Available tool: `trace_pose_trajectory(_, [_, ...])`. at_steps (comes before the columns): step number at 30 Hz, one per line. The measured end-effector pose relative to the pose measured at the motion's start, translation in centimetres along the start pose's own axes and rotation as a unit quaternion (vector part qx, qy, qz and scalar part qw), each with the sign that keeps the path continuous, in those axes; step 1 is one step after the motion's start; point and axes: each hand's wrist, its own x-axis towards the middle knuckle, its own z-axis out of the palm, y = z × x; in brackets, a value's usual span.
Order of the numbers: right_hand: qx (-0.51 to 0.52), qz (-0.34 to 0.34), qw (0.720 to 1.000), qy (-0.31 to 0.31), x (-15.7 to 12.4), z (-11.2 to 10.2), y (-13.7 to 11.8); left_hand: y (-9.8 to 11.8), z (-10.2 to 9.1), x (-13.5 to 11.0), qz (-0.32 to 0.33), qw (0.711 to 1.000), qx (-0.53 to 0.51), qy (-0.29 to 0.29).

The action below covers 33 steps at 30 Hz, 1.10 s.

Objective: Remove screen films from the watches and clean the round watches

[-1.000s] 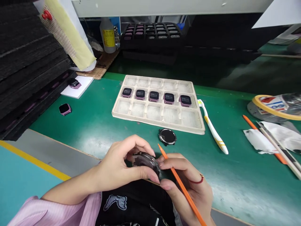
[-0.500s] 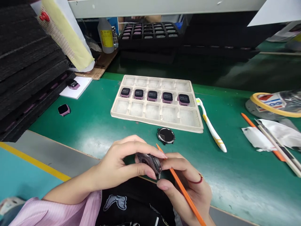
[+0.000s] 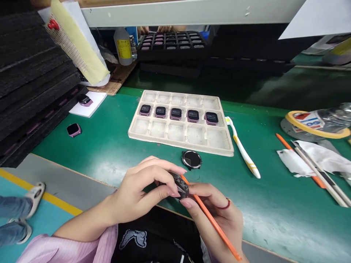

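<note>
My left hand (image 3: 142, 186) pinches a small dark watch body (image 3: 181, 185) at the near edge of the green bench mat (image 3: 115, 146), held on edge. My right hand (image 3: 216, 215) touches the same watch body with its fingertips and has a long orange stick (image 3: 211, 219) lying between its fingers. A round black watch face (image 3: 191, 159) lies on the mat just beyond my hands. Behind it sits a cream tray (image 3: 142, 126) whose middle row holds several pink square watches (image 3: 176, 113).
A white and yellow toothbrush (image 3: 242, 149) lies right of the tray. Tape rolls (image 3: 315, 122), paper and sticks clutter the right. One loose pink watch (image 3: 74, 129) sits by black foam trays (image 3: 33, 73) on the left. Someone's feet (image 3: 16, 212) show at lower left.
The watch body has turned from lying flat between my hands to standing on edge. Another person's feet have come into view at the lower left.
</note>
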Motion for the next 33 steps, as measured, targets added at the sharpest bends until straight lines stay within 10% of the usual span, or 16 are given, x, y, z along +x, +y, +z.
trace_pose_trajectory(12, [0.053,0.062,0.997,-0.008,0.2,0.2,-0.7,0.4,0.5,0.4,0.075,0.992,0.082,0.056])
trace_pose_trajectory(33, [0.069,0.078,0.994,0.014,0.3,0.1,-0.5,0.2,1.6,0.2,0.011,0.994,0.055,0.092])
